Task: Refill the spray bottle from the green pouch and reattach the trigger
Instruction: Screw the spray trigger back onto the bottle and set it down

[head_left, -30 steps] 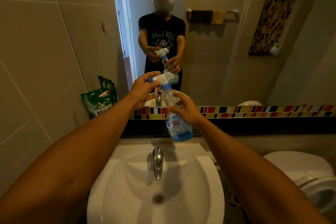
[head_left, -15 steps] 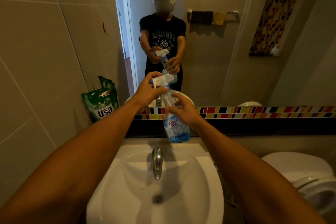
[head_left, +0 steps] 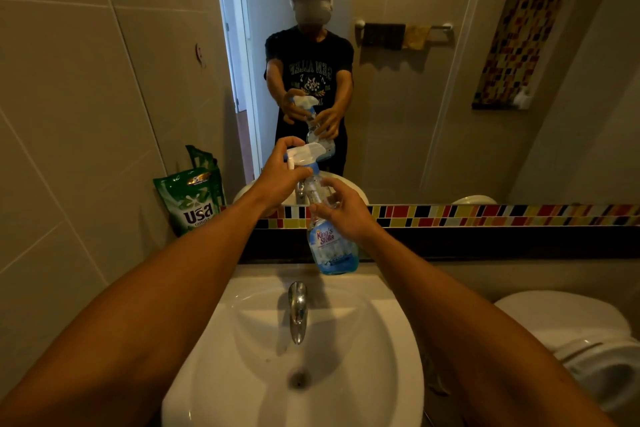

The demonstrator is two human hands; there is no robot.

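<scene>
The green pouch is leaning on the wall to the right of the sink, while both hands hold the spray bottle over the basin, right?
Not quite. The head view shows the green pouch leaning on the wall to the left of the sink, not the right. The rest holds: the left hand grips the trigger and the right hand the spray bottle over the basin.

Open air above sink basin (head_left: 363,374); faucet (head_left: 298,315) mid-rim, green pouch (head_left: 189,199) at L wall, toilet (head_left: 588,350) R.

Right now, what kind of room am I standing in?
A bathroom, almost certainly: a white sink with a chrome faucet sits below a wall mirror, and a toilet stands to its right.
</scene>
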